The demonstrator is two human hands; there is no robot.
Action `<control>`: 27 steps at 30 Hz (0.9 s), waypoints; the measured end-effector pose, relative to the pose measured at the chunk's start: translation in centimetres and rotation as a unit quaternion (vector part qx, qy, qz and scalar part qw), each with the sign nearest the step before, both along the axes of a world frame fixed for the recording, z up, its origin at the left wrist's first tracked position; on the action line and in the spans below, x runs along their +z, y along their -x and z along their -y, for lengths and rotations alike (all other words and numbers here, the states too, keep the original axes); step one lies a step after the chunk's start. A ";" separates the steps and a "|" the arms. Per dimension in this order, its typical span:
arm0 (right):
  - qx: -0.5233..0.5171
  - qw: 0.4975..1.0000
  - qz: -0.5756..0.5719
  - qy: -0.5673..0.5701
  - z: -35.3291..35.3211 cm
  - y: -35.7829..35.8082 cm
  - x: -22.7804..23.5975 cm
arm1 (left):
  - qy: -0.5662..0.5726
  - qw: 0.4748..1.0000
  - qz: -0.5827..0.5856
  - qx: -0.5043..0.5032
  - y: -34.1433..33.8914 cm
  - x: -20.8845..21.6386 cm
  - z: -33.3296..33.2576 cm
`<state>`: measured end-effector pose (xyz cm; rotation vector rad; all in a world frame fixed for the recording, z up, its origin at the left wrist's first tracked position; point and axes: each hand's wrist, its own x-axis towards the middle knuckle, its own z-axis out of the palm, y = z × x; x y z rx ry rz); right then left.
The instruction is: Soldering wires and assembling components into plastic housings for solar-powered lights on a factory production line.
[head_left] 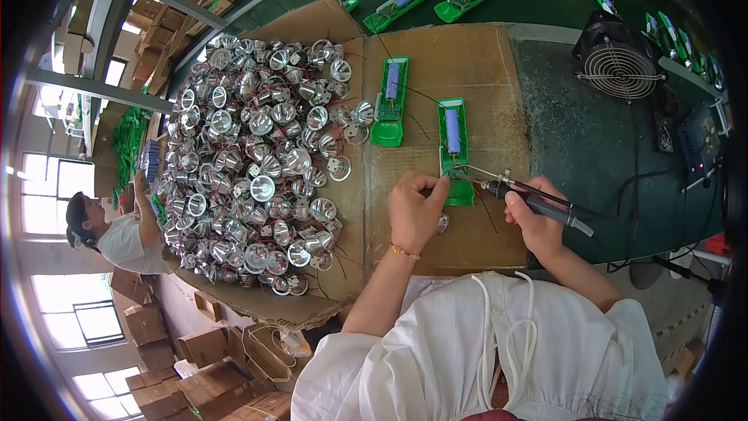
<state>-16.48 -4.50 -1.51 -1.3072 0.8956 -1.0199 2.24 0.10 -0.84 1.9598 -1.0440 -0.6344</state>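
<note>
A green torch housing point(454, 152) lies on the cardboard sheet point(436, 70). The left hand point(414, 209) curls its fingers at its lower end, probably pinching a wire. The right hand point(531, 218) grips a soldering iron point(530, 199), tip at the housing. Silver reflectors point(257, 164) heap to the left.

— What lies left of your left hand point(415, 209)?
— The reflector heap point(261, 160), on the cardboard sheet point(483, 70).
— And by your right hand point(534, 218)?
— The circuit housing point(454, 148) lies just beyond, the fan point(619, 62) farther right.
</note>
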 end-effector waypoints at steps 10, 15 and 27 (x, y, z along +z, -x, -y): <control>-0.044 0.997 0.028 -0.052 0.0 0.7 0.9 | -0.024 1.000 -0.012 -0.002 -0.2 0.0 0.3; -0.059 0.997 0.036 -0.040 0.2 1.8 0.4 | 0.012 1.000 0.001 0.003 0.0 -0.6 0.2; -0.170 0.983 -0.059 0.038 3.6 7.9 -2.5 | -0.085 0.935 0.267 -0.218 2.3 3.6 14.4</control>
